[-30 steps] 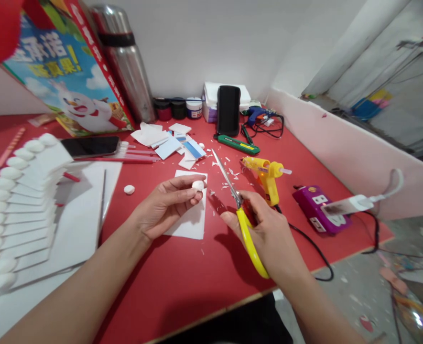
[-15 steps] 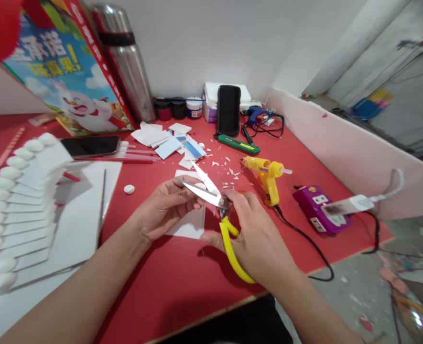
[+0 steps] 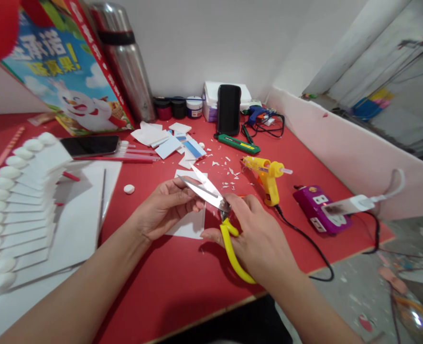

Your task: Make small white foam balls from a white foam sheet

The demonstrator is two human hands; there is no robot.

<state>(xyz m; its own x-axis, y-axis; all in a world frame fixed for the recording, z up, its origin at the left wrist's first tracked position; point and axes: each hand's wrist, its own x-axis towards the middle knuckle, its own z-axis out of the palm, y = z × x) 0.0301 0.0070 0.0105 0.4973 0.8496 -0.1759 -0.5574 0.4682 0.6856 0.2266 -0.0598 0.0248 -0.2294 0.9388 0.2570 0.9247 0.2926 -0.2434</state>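
Observation:
My right hand (image 3: 257, 234) is wrapped round the yellow handles of a pair of scissors (image 3: 211, 193). Their metal blades stand parted and point up and left, across the fingers of my left hand (image 3: 168, 203). Those left fingers are pinched on a small white piece, mostly hidden behind the blades. Beneath both hands lies a white card (image 3: 189, 227) on the red tabletop (image 3: 143, 282). A loose white oval disc (image 3: 129, 189) rests to the left of my left hand.
At left, a fan of white strips with oval ends (image 3: 28, 205) lies on white board. White card offcuts (image 3: 168, 143), a green cutter (image 3: 238, 143), a yellow glue gun (image 3: 268, 177) and a purple box (image 3: 320, 210) surround the hands. A steel flask (image 3: 128, 67) stands behind.
The scissor blades have shifted slightly and now cover more of the small white piece. Both hands keep nearly the same place, and the surrounding things have not moved.

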